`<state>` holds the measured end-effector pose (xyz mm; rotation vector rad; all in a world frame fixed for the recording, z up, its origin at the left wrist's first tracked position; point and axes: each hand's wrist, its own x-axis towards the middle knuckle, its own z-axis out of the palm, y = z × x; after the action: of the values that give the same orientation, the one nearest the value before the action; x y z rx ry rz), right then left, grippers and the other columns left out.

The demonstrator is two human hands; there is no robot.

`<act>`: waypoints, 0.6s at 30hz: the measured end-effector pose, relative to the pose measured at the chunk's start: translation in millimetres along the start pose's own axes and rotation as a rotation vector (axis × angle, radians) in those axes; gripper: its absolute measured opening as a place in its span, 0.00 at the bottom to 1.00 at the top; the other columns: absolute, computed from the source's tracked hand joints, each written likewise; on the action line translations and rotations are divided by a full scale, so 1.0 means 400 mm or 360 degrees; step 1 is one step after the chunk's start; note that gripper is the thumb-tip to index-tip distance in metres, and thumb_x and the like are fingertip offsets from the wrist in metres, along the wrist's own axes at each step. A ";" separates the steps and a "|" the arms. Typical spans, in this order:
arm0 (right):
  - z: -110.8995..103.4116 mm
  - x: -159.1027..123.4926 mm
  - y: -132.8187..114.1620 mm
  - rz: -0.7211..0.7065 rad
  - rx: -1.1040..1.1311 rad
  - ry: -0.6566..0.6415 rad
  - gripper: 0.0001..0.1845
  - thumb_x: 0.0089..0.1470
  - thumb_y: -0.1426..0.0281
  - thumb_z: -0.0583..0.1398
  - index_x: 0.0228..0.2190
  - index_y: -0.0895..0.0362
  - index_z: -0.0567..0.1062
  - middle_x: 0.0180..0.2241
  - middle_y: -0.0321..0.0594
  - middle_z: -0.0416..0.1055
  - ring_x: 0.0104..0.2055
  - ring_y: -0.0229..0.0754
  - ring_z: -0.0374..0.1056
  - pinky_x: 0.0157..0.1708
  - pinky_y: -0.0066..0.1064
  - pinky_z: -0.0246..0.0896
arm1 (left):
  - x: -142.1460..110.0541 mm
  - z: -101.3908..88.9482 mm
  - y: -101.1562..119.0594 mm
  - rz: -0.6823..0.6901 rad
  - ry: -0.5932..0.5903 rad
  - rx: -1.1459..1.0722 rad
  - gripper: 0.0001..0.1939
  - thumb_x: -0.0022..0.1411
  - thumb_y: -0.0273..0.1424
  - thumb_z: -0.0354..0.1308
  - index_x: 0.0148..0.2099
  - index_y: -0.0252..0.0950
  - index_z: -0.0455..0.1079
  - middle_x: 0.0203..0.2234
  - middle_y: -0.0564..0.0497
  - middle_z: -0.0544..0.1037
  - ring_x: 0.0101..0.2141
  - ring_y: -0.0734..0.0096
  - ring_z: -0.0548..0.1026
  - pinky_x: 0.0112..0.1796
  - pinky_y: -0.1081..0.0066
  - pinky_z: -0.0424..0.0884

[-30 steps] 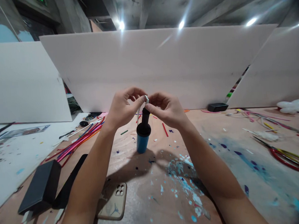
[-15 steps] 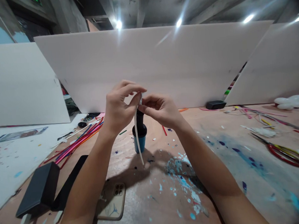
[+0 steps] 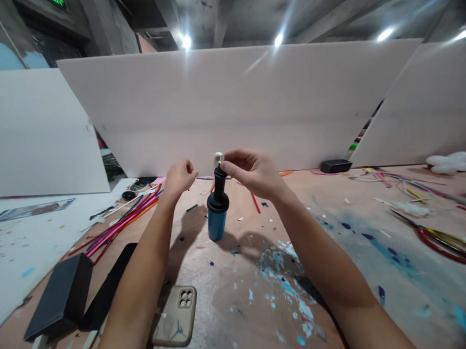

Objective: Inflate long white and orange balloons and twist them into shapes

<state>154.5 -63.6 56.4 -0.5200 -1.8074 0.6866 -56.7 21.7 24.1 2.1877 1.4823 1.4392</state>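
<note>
A balloon hand pump (image 3: 217, 223) with a blue barrel and black top stands upright on the table in front of me. At its black tip, a white uninflated balloon (image 3: 218, 157) forms a small bent loop. My right hand (image 3: 252, 170) pinches at this tip, thumb and fingers closed on the balloon. To the left of the pump and apart from it, my left hand (image 3: 181, 177) is held above the table with its fingers curled closed. Whatever it may hold is hidden.
A phone in a beige case (image 3: 174, 317) lies near me, with a black box (image 3: 61, 295) to its left. Long coloured balloons (image 3: 121, 223) are bunched on the left. Scissors (image 3: 438, 238) lie right. A white board (image 3: 236, 106) stands behind.
My left hand has come off the pump's tip and moved left and down, its fingers now curled. The balloon's white tail no longer hangs before the pump. My right hand stays at the tip.
</note>
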 end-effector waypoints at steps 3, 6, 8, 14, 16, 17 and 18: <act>-0.004 0.004 0.007 -0.0016 -0.0113 0.0091 0.14 0.56 0.63 0.62 0.42 0.56 0.77 0.33 0.38 0.74 0.32 0.35 0.71 0.34 0.29 0.69 | -0.010 -0.034 0.042 -0.0062 -0.0399 -0.0243 0.11 0.53 0.35 0.65 0.28 0.36 0.66 0.20 0.53 0.73 0.21 0.72 0.71 0.23 0.71 0.64; -0.007 0.007 0.010 -0.0009 -0.0202 0.0167 0.19 0.57 0.67 0.60 0.51 0.53 0.72 0.33 0.35 0.71 0.28 0.33 0.68 0.29 0.26 0.67 | -0.035 -0.093 0.141 -0.0033 -0.0690 -0.0646 0.13 0.57 0.41 0.62 0.33 0.35 0.69 0.23 0.50 0.76 0.23 0.72 0.74 0.26 0.70 0.71; -0.008 0.009 0.010 -0.0018 -0.0217 0.0188 0.22 0.57 0.68 0.60 0.53 0.52 0.70 0.32 0.34 0.70 0.27 0.32 0.67 0.28 0.26 0.66 | -0.052 -0.123 0.194 0.0024 -0.0731 -0.0681 0.15 0.59 0.42 0.61 0.33 0.34 0.71 0.25 0.48 0.77 0.25 0.71 0.75 0.28 0.70 0.73; -0.009 0.009 0.013 -0.0028 -0.0223 0.0147 0.12 0.56 0.63 0.61 0.38 0.58 0.76 0.30 0.37 0.72 0.30 0.35 0.69 0.32 0.29 0.67 | -0.056 -0.100 0.197 0.0322 -0.0844 -0.0630 0.20 0.59 0.39 0.62 0.52 0.37 0.69 0.48 0.43 0.76 0.44 0.64 0.77 0.38 0.68 0.75; -0.011 0.009 0.015 -0.0010 -0.0205 0.0150 0.12 0.56 0.62 0.61 0.36 0.59 0.76 0.30 0.38 0.73 0.31 0.36 0.69 0.33 0.30 0.67 | -0.047 -0.084 0.174 0.0358 -0.1036 -0.0651 0.17 0.59 0.37 0.61 0.48 0.36 0.70 0.42 0.44 0.78 0.41 0.65 0.77 0.38 0.68 0.74; -0.013 0.009 0.016 -0.0001 -0.0187 0.0146 0.12 0.56 0.62 0.62 0.36 0.59 0.76 0.30 0.38 0.73 0.31 0.36 0.69 0.33 0.30 0.67 | -0.044 -0.082 0.162 0.0344 -0.1131 -0.0675 0.14 0.59 0.36 0.61 0.45 0.36 0.71 0.38 0.46 0.78 0.38 0.67 0.77 0.37 0.68 0.73; -0.014 0.009 0.016 0.0006 -0.0166 0.0139 0.12 0.55 0.62 0.62 0.36 0.59 0.76 0.30 0.38 0.73 0.31 0.36 0.69 0.33 0.30 0.67 | -0.042 -0.084 0.151 0.0311 -0.1204 -0.0707 0.11 0.59 0.35 0.62 0.42 0.36 0.71 0.34 0.48 0.78 0.35 0.69 0.76 0.34 0.70 0.72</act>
<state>158.7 -55.3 55.9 -0.6139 -1.7670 0.5656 -44.1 -34.6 65.7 2.2278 0.6415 0.7155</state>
